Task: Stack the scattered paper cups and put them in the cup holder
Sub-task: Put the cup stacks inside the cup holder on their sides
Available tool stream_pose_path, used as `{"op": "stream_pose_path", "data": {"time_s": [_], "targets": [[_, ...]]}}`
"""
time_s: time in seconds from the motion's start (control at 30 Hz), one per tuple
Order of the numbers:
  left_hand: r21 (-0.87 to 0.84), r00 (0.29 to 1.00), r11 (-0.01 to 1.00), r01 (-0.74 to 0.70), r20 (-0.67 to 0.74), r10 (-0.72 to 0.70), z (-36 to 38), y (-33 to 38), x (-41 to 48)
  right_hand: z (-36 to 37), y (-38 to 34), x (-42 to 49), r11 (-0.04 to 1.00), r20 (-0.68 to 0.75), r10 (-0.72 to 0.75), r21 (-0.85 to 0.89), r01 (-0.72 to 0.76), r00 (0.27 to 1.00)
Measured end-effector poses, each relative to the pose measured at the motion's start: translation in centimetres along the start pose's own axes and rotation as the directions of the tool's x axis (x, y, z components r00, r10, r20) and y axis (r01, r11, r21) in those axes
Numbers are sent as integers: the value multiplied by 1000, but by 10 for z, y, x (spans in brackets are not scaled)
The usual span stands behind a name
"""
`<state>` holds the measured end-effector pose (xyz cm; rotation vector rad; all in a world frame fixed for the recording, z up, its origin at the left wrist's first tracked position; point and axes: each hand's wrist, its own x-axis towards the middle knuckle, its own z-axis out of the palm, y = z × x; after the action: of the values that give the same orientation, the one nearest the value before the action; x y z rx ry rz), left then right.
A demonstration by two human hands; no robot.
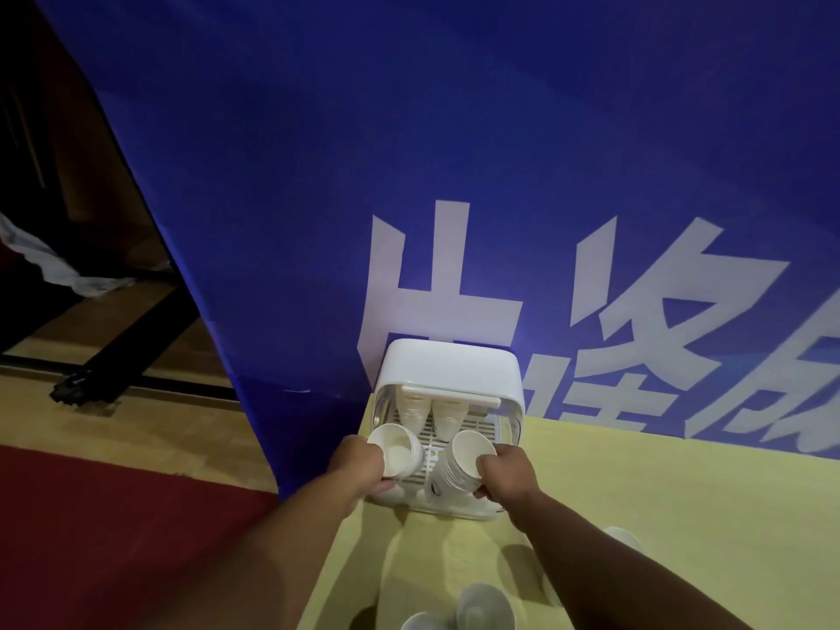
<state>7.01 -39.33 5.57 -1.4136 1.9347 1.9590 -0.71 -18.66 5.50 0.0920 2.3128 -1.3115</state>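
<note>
Your left hand (363, 466) is curled round a stack of paper cups (396, 450), gripping it from the near side, with the stack's open mouth tilted up toward you and just beyond your knuckles. Your right hand (507, 472) grips a second stack (461, 463) the same way; its ribbed sides show several nested rims, and it leans left of the hand, toward the middle. Both stacks sit at the open front of the white cup holder (447, 363), over its slotted tray (432, 441), the left stack at the tray's left edge and the right stack on its right half. You cannot tell from here whether either stack's base touches the tray. Deeper inside the holder, under its rounded top, two more stacks (411, 406) stand side by side with their mouths down. The holder stands on the yellow table (682, 516) near its left edge, backed against a blue banner (454, 175) with large white characters. Closer to you on the table, loose cups (482, 602) lie between your forearms at the bottom of the view, and another cup (625, 536) peeks out just past your right forearm. To the left of the table lie a red carpet (113, 538) and a wooden floor (182, 425).
</note>
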Motion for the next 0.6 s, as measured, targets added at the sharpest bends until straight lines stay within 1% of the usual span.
{"op": "stream_pose_path", "data": {"time_s": [0.1, 0.2, 0.3, 0.43, 0.5, 0.6], "targets": [[15, 1000, 1000, 7, -8, -7, 9, 0, 13, 8, 2, 12, 998, -44, 36, 56, -34, 998], [-35, 998, 998, 56, -2, -56, 19, -2, 24, 19, 5, 25, 998, -47, 43, 47, -40, 998], [-39, 997, 997, 72, -6, -73, 27, -6, 36, 31, 13, 41, 997, -42, 59, 53, -56, 997], [54, 998, 997, 49, -31, -48, 35, -13, 54, 45, 14, 55, 991, -31, 91, 104, -87, 995], [73, 997, 995, 62, -48, -59, 39, -15, 61, 51, 10, 58, 987, -30, 104, 123, -100, 994], [3, 993, 997, 79, -84, -78, 44, -11, 65, 55, 4, 60, 977, -41, 128, 177, -118, 991]]}}
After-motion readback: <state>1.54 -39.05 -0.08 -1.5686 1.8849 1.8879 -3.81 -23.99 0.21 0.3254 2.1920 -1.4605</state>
